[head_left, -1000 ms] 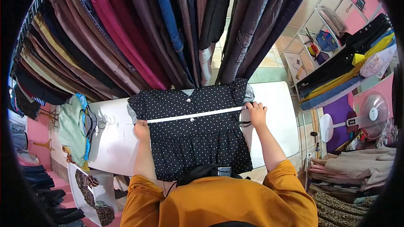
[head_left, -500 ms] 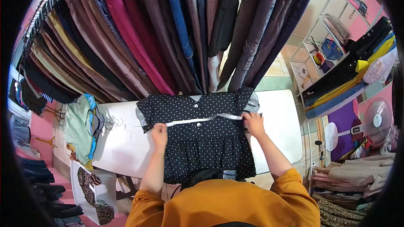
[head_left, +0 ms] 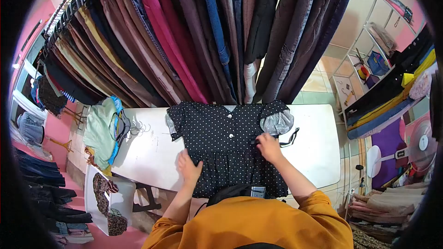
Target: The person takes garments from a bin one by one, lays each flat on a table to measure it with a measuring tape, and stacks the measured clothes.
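A black top with white polka dots (head_left: 217, 131), front up with a gathered lower part, lies spread on the white table (head_left: 318, 157). At its left edge rests my left hand (head_left: 189, 167), fingers apart and holding nothing. My right hand (head_left: 269, 148) is over the right side at waist height, fingers pinched together by a small dark bit I cannot make out. A thin black strap (head_left: 292, 137) curls on the table beside that hand. The right sleeve (head_left: 278, 122) shows its grey inner side.
Trousers (head_left: 194, 41) hang in a row behind the table. Light green clothing (head_left: 99, 127) and hangers (head_left: 138, 129) lie at the table's left end. A white bin (head_left: 124, 198) stands front left. A fan (head_left: 421, 143) and shelves (head_left: 369, 60) are on the right.
The white tape stretched across the top between both hands is no longer in view. My left hand moved down and opened; my right hand moved inward and lower. The black strap now shows at right.
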Tool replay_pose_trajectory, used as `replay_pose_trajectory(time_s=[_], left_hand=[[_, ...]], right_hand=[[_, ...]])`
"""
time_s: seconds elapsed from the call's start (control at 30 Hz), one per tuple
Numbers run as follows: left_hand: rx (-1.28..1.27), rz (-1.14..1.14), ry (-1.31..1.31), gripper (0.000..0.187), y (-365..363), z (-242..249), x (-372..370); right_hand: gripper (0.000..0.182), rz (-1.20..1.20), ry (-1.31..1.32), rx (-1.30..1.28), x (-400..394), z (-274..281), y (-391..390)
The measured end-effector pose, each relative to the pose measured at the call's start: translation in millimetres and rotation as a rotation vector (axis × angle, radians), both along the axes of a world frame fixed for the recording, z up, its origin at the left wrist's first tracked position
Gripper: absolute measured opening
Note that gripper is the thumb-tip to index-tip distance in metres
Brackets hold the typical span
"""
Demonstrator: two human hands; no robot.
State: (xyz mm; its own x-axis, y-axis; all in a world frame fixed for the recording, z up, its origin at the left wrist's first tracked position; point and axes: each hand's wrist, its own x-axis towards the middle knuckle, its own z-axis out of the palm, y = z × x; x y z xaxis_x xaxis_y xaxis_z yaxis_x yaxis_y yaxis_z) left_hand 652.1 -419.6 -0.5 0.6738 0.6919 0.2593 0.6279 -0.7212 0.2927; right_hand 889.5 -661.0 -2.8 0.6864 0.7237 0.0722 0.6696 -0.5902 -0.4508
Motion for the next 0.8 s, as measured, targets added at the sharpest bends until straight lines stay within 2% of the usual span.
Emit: replay_pose_trajectory(time_s=[0.07, 0.1, 0.17, 0.2, 0.27, 0.3, 0.37, 0.4, 0.5, 0.57, 0.63, 0.73, 0.77, 0.8], left_hand=[[-0.085, 0.231, 0.2, 0.082, 6, -1, -22], [-0.083, 0.234, 0.197, 0.082, 8, -1, -31], [-0.482, 0.257, 0.353, 0.08, 10, -3, -50], [-0.483, 0.258, 0.354, 0.08, 9, -7, -59], [-0.492, 0.1, 0.434, 0.062, 7, -19, -74], [-0.491, 0.1, 0.43, 0.062, 8, -26, -80], [-0.634, 0.063, 0.454, 0.045, 16, -37, -94], [-0.633, 0.064, 0.453, 0.045, 21, -38, -102], [-0.597, 0.107, 0.398, 0.037, 43, -38, -127], [-0.767, 0.189, 0.156, 0.033, 56, -41, -144], [-0.761, 0.194, 0.104, 0.031, 68, -42, -153], [-0.744, 0.238, 0.006, 0.027, 67, -17, -148], [-0.748, 0.237, 0.007, 0.027, 66, -12, -151], [-0.708, 0.265, -0.062, 0.027, 69, -10, -155]], right_hand=[[0.032, -0.184, -0.034, -0.031, 22, -12, -8], [0.034, -0.256, -0.054, -0.082, 31, -14, -14], [0.034, -0.272, 0.143, 0.061, 49, -32, -23], [0.033, -0.229, 0.151, 0.041, 54, -31, -26], [0.033, -0.184, 0.156, 0.022, 57, -29, -28], [0.032, -0.193, 0.173, 0.01, 56, -30, -28], [0.032, -0.201, 0.19, 0.001, 51, -30, -31], [0.031, -0.217, 0.222, -0.034, 47, -28, -36], [0.032, -0.223, 0.226, -0.071, 35, -29, -57], [0.033, -0.213, 0.231, -0.118, 28, -28, -69], [0.033, -0.219, 0.236, -0.121, 24, -21, -72], [0.029, -0.219, 0.222, 0.163, 20, 5, -66], [0.029, -0.22, 0.222, 0.159, 17, 21, -64], [0.028, -0.23, 0.416, 0.273, 15, 38, -62]])
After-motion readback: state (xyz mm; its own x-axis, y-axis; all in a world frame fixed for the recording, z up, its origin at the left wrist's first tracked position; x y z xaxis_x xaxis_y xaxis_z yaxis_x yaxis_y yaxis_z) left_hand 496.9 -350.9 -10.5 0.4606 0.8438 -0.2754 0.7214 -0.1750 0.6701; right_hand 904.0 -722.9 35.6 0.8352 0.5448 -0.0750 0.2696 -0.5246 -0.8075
